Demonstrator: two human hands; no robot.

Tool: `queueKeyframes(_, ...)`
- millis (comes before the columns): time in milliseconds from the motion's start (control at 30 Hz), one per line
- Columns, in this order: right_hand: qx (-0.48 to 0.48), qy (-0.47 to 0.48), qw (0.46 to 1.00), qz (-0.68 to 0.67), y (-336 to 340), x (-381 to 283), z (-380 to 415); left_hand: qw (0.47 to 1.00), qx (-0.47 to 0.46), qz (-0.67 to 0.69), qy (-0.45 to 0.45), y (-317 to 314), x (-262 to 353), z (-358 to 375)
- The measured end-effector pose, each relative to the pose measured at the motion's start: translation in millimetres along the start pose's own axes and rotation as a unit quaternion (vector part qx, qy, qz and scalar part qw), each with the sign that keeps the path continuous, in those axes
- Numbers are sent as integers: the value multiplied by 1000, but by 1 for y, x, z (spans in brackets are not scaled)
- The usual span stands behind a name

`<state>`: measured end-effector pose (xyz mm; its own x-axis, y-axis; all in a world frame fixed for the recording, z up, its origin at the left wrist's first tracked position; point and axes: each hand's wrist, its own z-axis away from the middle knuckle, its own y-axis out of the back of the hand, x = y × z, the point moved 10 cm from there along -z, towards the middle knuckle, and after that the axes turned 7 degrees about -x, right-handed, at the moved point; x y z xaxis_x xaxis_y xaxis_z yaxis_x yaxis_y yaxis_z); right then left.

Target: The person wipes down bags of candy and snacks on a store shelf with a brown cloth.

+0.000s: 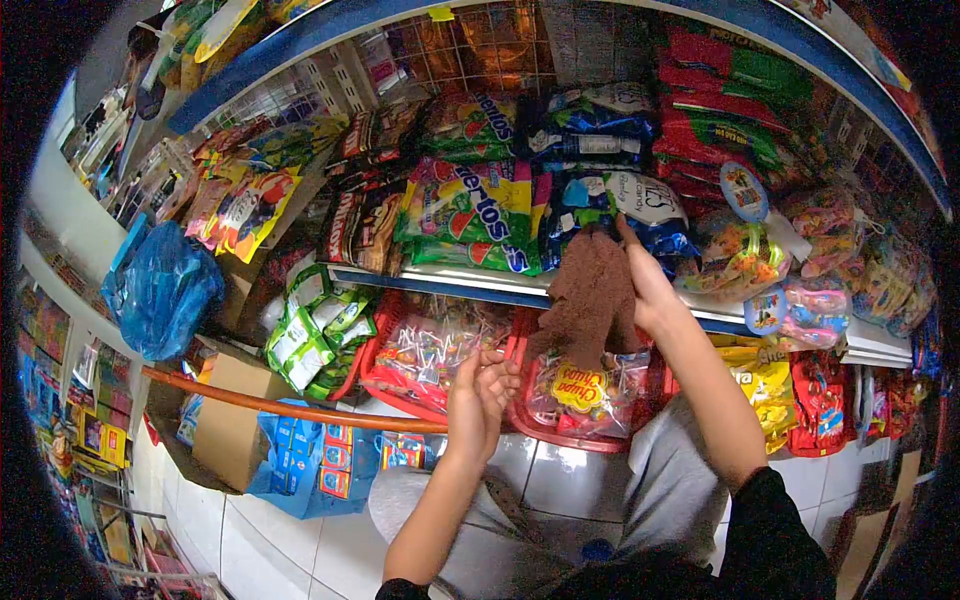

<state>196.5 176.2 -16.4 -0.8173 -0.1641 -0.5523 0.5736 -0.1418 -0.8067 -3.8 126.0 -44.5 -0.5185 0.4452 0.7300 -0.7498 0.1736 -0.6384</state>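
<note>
A brown cloth (585,295) hangs from my right hand (645,275), which is closed on it in front of the shelf. The cloth's upper part is against a blue and white candy bag (640,205), and its lower end hangs over a red basket (575,435) holding a Chupa Chups bag (580,390). My left hand (482,395) is raised with nothing in it, its fingers loosely bent and apart. It is in front of another red basket (400,395) of wrapped candy. Left of the blue bag lies a green and pink Mentos bag (470,215).
The shelf edge (440,283) runs above the baskets. Green-wrapped packets (315,330), a blue plastic bag (165,290), a cardboard box (235,420) and an orange-brown stick (290,405) are on the left. Yellow bags (755,390) and toy packs (800,305) are on the right.
</note>
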Motion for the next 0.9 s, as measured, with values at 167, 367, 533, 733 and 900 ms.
queueKeyframes(167, -116, -32, 987, -102, -35, 10, 11, 1000, -2, 8, 2, -1, -1, 1)
queueKeyframes(367, -77, -8, 994, -72, -48, 22, 25, 999, 4, -30, 16, -4, -3, 0)
queueKeyframes(533, -109, -9, 992, -68, -46, 23, 21, 999, 13, -38, 31, -5, -8, 0)
queueKeyframes(733, -74, -44, 996, -21, -38, 35, 19, 997, 0, -58, 41, -8, -11, 0)
queueKeyframes(900, -57, -61, 996, 34, -40, 46, 24, 996, 2, -70, 50, -10, -13, 2)
